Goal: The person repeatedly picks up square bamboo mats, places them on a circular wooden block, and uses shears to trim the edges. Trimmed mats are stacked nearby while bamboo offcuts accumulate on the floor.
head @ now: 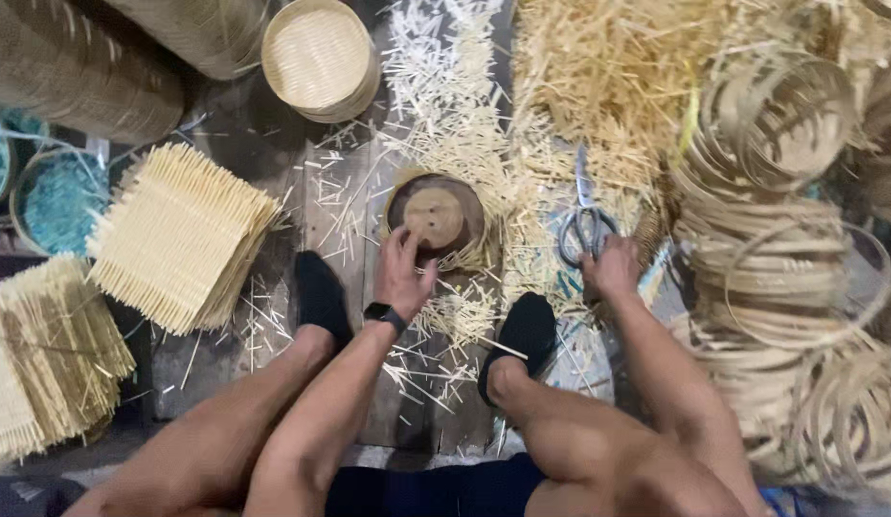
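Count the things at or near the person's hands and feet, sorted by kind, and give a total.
Round wooden block: 1
Scissors: 1
Black socks: 2
Black wristwatch: 1
Stacks of woven square mats: 2
Total: 7

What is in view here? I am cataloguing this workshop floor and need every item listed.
round wooden block: one, brown, centre floor
scissors: one, grey, right of block
woven slat mats: two stacks, pale yellow, left
split slivers: many, pale, scattered on floor
bamboo rings: many, tan, piled right
round basket tray: one stack, tan, top
teal bowls: two, far left
wristwatch: one, black, left wrist
socks: two, black
left hand: fingers on block
right hand: at scissors' handles
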